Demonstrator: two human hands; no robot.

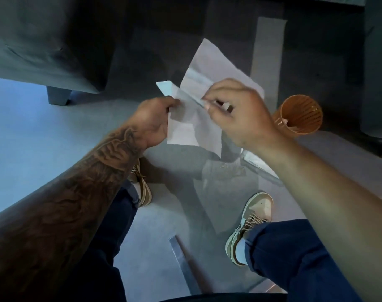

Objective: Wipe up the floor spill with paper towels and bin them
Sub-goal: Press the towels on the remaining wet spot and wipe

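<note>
We note the L hand [155, 122] nearly closed, thumb and curled fingers pinching the left edge of a creased white paper towel [209, 68]. R hand [240, 114] also narrow: thumb and forefinger tips nip a fold near the sheet's middle, other fingers curled under. The towel is held up between both hands, off the grey floor [28, 127] and above a glossy wet patch [225, 173].

Count: hands, 2. Towel, 1 sheet seen; whether layered, cannot tell. Round orange mesh plastic bin [303, 116], 1, upright on the floor beyond the R wrist, contents unclear. Tan lace-up shoes [251, 223], 2, either side of the patch. Grey sofa [44, 40], 1, far left.
</note>
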